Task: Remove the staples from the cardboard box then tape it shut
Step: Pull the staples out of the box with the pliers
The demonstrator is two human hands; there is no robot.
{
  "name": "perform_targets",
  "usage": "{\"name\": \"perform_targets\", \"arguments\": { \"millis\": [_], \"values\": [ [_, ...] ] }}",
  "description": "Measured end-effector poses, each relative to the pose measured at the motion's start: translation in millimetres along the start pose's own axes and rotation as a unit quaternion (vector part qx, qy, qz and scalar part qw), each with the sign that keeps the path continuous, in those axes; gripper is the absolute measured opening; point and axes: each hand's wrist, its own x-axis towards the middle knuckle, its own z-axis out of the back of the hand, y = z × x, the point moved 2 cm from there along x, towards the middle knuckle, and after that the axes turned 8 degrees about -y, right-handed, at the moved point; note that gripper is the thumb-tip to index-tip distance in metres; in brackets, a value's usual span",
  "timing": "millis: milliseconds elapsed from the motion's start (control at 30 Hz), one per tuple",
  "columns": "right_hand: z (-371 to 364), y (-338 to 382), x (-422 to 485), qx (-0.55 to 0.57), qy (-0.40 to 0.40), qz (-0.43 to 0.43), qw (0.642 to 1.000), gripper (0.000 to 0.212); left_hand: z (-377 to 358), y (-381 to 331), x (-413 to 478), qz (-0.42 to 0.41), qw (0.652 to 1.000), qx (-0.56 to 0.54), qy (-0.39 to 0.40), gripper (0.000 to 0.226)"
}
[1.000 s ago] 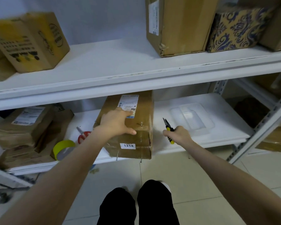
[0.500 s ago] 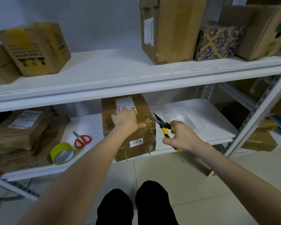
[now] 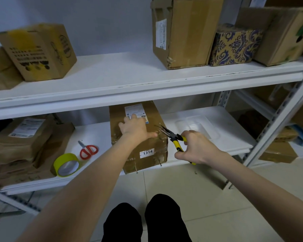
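A brown cardboard box with a "1314" label and a white shipping label sits on the lower shelf, its front overhanging the edge. Bent staples stick out along its front and top seams. My left hand presses flat on the box top. My right hand grips yellow-handled needle-nose pliers, whose tips touch a staple at the box's top right edge. A yellow tape roll and red scissors lie left of the box.
Brown parcels are stacked at the lower shelf's left. A clear plastic tray lies to the right of the box. The upper shelf holds several cardboard boxes and a blue-patterned box. My dark-trousered legs are over the tiled floor.
My right hand has brought the pliers left and forward until their tips reach the box's top right edge. My left hand stays on the box. The view has tilted up and left.
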Motion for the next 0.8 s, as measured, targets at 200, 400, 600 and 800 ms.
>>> {"name": "perform_targets", "arguments": {
  "millis": [200,400,600,800],
  "values": [
    [-1.4,15.4,11.6,0.002,0.009,0.006,1.0,0.036,-7.4,8.2,2.2,-0.038,0.997,-0.07,0.005,0.083],
    [1.6,24.6,7.6,-0.051,0.046,0.033,0.997,0.031,-5.8,11.8,8.9,-0.066,0.995,-0.07,0.0,0.082],
    [4.4,32.3,6.7,-0.019,0.054,0.007,0.998,0.032,-2.3,10.9,11.1,-0.054,0.997,-0.053,-0.02,0.076],
    [31.1,25.4,14.8,-0.058,-0.003,0.028,0.998,0.033,-0.1,8.0,9.0,-0.053,0.997,-0.052,-0.032,0.073]
  ]
}}
